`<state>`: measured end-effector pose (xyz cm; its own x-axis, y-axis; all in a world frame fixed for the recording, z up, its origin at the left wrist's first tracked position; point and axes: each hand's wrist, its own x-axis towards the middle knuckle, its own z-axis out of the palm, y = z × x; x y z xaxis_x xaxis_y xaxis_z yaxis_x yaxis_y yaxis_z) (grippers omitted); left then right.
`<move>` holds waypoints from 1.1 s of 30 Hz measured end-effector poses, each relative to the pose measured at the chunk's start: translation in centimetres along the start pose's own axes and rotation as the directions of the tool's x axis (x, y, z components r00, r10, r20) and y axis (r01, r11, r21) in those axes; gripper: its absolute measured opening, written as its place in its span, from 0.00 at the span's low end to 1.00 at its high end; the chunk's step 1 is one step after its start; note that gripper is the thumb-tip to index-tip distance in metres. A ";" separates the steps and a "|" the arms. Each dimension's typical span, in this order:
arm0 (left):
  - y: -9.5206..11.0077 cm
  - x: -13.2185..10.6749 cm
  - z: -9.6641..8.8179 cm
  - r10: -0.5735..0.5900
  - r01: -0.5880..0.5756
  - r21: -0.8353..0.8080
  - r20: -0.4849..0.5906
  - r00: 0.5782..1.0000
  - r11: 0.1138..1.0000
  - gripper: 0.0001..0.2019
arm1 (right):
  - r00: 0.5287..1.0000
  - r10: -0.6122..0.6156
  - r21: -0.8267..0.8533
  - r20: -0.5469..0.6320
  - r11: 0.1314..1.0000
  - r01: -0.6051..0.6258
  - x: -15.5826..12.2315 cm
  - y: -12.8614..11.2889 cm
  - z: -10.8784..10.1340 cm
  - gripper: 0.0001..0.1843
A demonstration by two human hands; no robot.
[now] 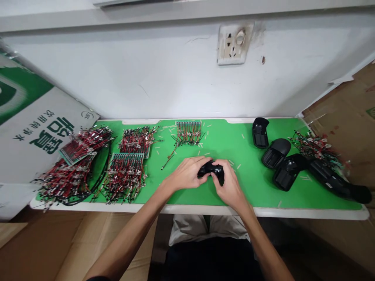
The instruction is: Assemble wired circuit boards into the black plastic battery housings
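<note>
Near the front edge of the white-rimmed tabletop (199, 209), on a green work mat (249, 144), the person's two bare hands meet at the centre of the view. The left hand (187, 174) is curled closed over the left side of a black game controller (211, 170), and the right hand (230, 183) wraps its right side, with the fingers bent around the shell. Neither hand is open, and both have hold of the controller between them. Whether it touches the mat cannot be told.

At 12 o'clock from the hands, a neat row of wired strips (188, 132) lies on the mat. Around 9 to 10 o'clock are dense heaps of red and black wire leads (124, 177), tangled around small circuit boards (76, 152), with a loop of black cable (102, 175) beside them. At 2 to 3 o'clock sit three black controller shells (275, 152), one just beside the next, then a longer black piece (331, 176) touching a looser tangle of leads (316, 146). Pale plastic slivers (238, 166) are scattered across the mat.

A printed green-and-white carton (38, 128) leans at 9 o'clock, its contents hidden. Brown cardboard (342, 105) stands at 3 o'clock, and a worn wall socket (234, 43) is set high at 12 o'clock.
</note>
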<state>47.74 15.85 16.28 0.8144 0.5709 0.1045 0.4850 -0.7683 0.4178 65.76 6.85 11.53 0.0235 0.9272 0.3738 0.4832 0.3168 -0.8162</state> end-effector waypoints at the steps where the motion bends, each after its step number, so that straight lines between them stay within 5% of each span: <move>1: 0.0 0.0 0.1 0.003 -0.003 -0.013 -0.004 1.000 1.000 0.24 | 1.000 0.007 0.008 0.007 1.000 -0.008 0.0 0.1 -0.1 0.13; 33: -0.7 0.5 0.4 0.010 -0.011 -0.151 -0.004 1.000 0.988 0.19 | 0.999 0.040 0.018 -0.027 0.999 -0.040 0.3 -0.6 0.2 0.09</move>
<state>47.91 16.53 15.73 0.8181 0.5641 0.1120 0.4225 -0.7217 0.5483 65.31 6.97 12.01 0.0668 0.9334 0.3526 0.4664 0.2832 -0.8380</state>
